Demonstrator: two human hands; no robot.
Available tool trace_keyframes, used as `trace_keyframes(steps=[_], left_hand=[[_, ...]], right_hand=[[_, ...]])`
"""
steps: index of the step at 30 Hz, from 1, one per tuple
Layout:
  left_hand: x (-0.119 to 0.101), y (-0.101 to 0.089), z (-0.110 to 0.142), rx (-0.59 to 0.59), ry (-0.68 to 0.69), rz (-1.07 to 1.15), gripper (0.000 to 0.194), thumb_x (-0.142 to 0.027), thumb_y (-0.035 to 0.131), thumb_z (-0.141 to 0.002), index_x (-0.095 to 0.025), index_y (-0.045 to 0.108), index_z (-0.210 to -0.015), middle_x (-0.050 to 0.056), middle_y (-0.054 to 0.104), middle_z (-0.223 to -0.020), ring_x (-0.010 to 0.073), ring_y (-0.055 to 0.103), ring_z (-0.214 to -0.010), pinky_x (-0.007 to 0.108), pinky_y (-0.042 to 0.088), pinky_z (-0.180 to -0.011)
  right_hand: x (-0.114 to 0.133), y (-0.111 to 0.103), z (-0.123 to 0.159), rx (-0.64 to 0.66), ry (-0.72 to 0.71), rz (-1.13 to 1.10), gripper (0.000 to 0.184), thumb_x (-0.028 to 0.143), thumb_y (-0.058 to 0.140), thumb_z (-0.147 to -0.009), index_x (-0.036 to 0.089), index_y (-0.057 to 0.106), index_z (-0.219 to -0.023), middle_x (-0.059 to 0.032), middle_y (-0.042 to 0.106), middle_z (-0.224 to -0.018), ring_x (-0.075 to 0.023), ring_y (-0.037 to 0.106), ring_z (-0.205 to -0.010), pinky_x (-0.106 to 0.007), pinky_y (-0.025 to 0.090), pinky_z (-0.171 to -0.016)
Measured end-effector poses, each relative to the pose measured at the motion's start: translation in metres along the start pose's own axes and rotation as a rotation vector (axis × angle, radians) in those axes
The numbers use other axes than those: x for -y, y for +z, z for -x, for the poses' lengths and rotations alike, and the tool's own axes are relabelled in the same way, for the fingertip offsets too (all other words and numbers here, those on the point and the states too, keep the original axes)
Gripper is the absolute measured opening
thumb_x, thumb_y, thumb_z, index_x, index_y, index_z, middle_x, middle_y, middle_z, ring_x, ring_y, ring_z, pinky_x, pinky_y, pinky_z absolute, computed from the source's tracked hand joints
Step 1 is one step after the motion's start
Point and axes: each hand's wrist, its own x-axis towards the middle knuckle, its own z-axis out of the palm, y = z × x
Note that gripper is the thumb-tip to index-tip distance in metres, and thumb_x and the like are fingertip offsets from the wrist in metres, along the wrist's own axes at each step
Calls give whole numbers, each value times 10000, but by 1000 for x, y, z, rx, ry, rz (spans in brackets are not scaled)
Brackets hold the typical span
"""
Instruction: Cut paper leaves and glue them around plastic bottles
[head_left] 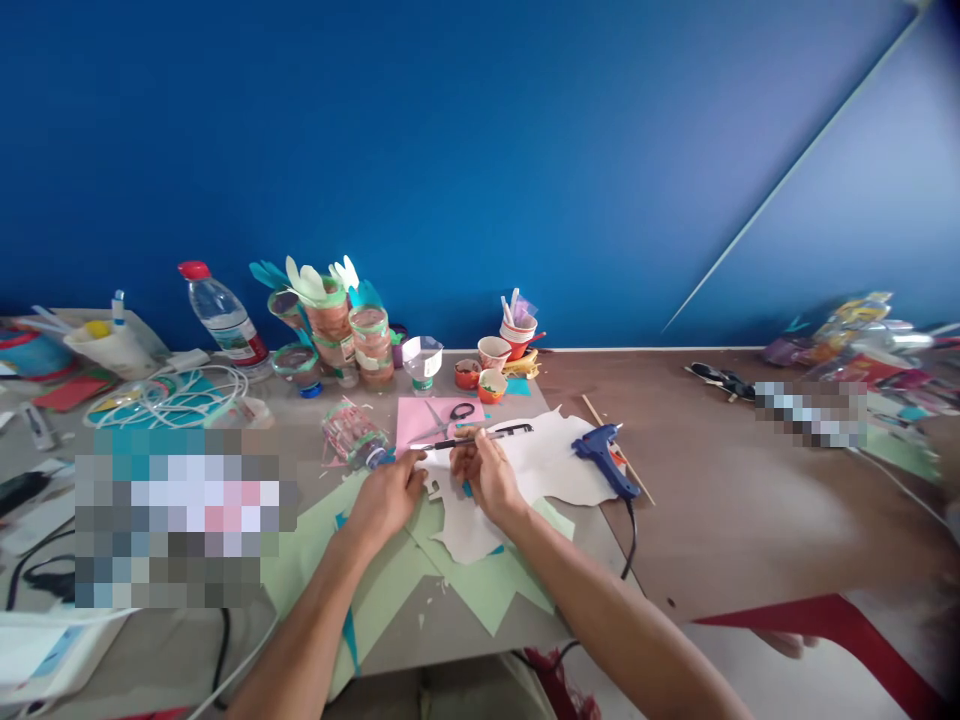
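Note:
A black pen [517,430] lies across the fingers of my right hand [486,472], which are closed on it, its tip pointing left. My left hand [391,492] is closed beside the pen's tip, at the left edge of a cut white paper [544,460]; what its fingertips pinch, if anything, is too small to make out. Under both hands spread light green paper pieces [480,590]. Just beyond them, scissors [459,412] rest on a pink sheet [411,412]. A blue glue gun [604,455] lies on the white paper's right end.
Left of the pink sheet lies a plastic bottle [352,432] on its side. Decorated containers [371,345], a red-capped bottle [225,320] and small paper cups [493,385] stand along the blue wall. A wooden stick [637,480] and the glue gun's cord [632,540] are at right.

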Motion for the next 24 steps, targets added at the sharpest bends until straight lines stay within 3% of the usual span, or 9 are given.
trace_keyframes(steps=[4,8,13,17,24], left_hand=[[-1,0,0,-1,-47,-52,336,-259,389,-882,-162,572,-1147,101,705,-863,220,650,-795,283,396,-672],[-2,-2,0,63,-76,-56,323,-256,427,-856,-177,571,-1135,69,688,-821,210,625,-751,280,372,-642],[-3,-7,3,147,-52,-65,380,-229,476,-810,-183,547,-1181,61,672,-845,218,614,-797,283,370,-669],[-1,-6,4,173,-43,-82,428,-205,466,-804,-169,510,-1228,78,669,-881,234,620,-824,290,383,-679],[10,-4,4,88,35,102,361,-193,384,-846,-183,492,-1190,92,691,-962,217,643,-846,286,426,-699]], right_hand=[[1,-3,4,-35,-46,168,463,605,501,-808,164,601,-905,11,584,-564,-103,487,-435,-236,380,-462],[11,-4,10,-49,-77,336,286,443,565,-779,172,612,-860,12,578,-597,-123,534,-526,-258,422,-548],[14,-3,12,-50,-8,460,129,242,569,-669,197,550,-789,70,459,-539,-99,421,-477,-220,326,-464],[15,0,16,-16,-21,601,49,236,527,-690,188,525,-687,63,415,-531,-90,363,-491,-222,289,-468],[12,0,15,-10,-44,629,147,308,513,-746,189,495,-661,62,380,-526,-88,333,-490,-228,257,-470]])
